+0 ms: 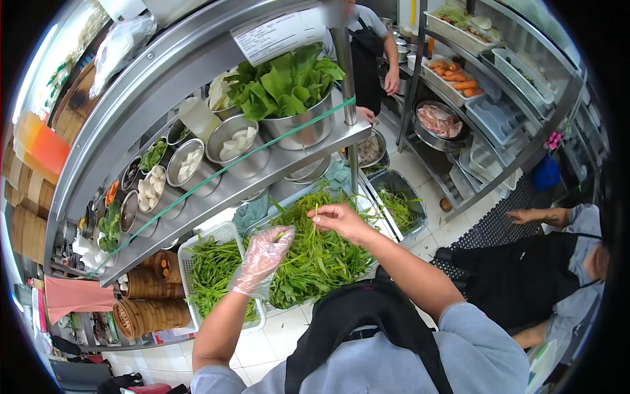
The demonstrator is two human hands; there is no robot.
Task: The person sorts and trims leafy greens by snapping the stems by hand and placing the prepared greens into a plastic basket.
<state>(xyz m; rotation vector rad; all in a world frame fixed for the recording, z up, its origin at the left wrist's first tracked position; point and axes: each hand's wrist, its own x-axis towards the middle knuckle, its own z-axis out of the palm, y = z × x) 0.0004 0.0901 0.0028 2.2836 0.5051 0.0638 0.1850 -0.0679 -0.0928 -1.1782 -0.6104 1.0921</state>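
Note:
My left hand (266, 255), in a clear plastic glove, is closed round some green stems above the gap between a white basket and a large heap of leafy greens (321, 256). My bare right hand (336, 220) pinches a thin green stem over the upper part of that heap. Cut green stems lie in the white basket (189, 262) at the left. Beyond the heap, a dark bin (415, 205) holds more greens.
A steel shelf (295, 159) with bowls of vegetables spans the space ahead, with bamboo steamers (147, 315) below left. One person (371, 52) stands beyond it; another (525, 276) is at the right. A rack (453, 92) holds trays of food.

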